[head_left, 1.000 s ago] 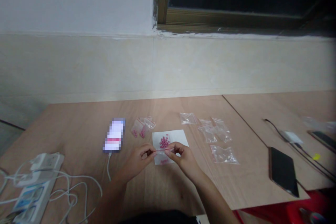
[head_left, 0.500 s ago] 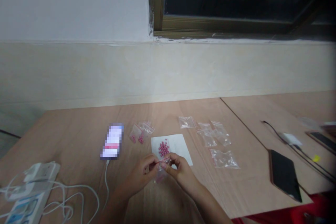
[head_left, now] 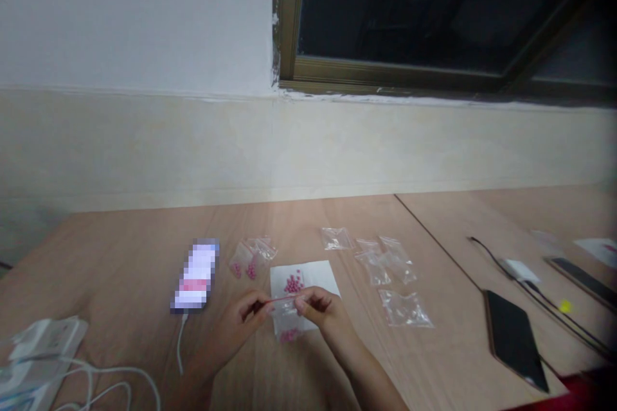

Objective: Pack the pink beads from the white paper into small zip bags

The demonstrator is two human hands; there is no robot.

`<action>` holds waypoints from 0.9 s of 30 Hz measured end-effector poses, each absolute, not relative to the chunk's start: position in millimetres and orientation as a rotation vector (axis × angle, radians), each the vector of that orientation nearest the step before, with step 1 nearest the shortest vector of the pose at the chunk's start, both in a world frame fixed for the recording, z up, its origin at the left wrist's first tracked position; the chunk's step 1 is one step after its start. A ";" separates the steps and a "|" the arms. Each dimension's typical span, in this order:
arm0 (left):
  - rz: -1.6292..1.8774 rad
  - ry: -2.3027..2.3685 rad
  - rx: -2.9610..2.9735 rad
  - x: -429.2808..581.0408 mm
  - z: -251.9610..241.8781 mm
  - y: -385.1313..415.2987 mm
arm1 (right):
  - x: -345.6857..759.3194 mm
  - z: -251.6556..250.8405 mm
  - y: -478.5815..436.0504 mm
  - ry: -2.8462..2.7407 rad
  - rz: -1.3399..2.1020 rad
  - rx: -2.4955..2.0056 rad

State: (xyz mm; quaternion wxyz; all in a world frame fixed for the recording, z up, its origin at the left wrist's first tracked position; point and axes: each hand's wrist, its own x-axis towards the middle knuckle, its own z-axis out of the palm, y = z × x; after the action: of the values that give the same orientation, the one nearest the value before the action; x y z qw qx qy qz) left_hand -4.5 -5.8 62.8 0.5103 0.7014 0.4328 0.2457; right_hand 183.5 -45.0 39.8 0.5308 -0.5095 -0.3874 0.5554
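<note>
Between my two hands hangs a small clear zip bag point(head_left: 286, 319) with a red strip along its top and pink beads in its bottom. My left hand point(head_left: 251, 313) pinches the left end of that strip. Thumb and fingers of my right hand point(head_left: 318, 306) are closed on the right end. Behind the bag, a pile of loose pink beads point(head_left: 294, 283) rests on a white sheet of paper point(head_left: 328, 275). To the left of the paper lie bags holding pink beads point(head_left: 250, 263). On the right are several flat clear zip bags point(head_left: 405, 308).
A lit phone point(head_left: 196, 275) on a white cable lies at the left, with a white power strip point(head_left: 53, 353) nearer me. Toward the right edge are a dark phone point(head_left: 515, 337), a black cable point(head_left: 496, 255) and another dark phone point(head_left: 581, 279). A wall stands behind the table.
My hands have spread farther apart along the bag's top strip, and the bag now hangs straight with its beads plainly visible. The whole view has shifted slightly.
</note>
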 end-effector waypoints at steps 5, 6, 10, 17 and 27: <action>0.526 1.098 1.685 -9.4 60.3 -7.7 | 181.6 39.6 -43.4 -0.858 1.326 -1.239; 0.523 1.123 1.691 -9.8 60.1 -8.6 | 179.1 39.1 -42.6 -0.860 1.343 -1.236; 0.575 1.215 1.714 -12.8 58.4 -1.9 | 170.5 32.1 -33.3 -0.997 1.342 -1.231; 0.679 1.418 1.947 -6.9 41.4 77.1 | 239.8 -4.8 -2.8 -1.076 0.511 -1.853; 0.677 1.655 2.016 23.3 31.9 169.1 | 310.6 -52.4 -1.0 -1.159 0.011 -2.529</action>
State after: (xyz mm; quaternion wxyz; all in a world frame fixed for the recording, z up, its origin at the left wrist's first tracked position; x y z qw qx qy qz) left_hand 23.3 169.1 31.9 0.2215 0.7296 0.5989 0.2449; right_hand 310.6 -1.0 -52.4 0.1788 -0.8943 -0.4101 0.0040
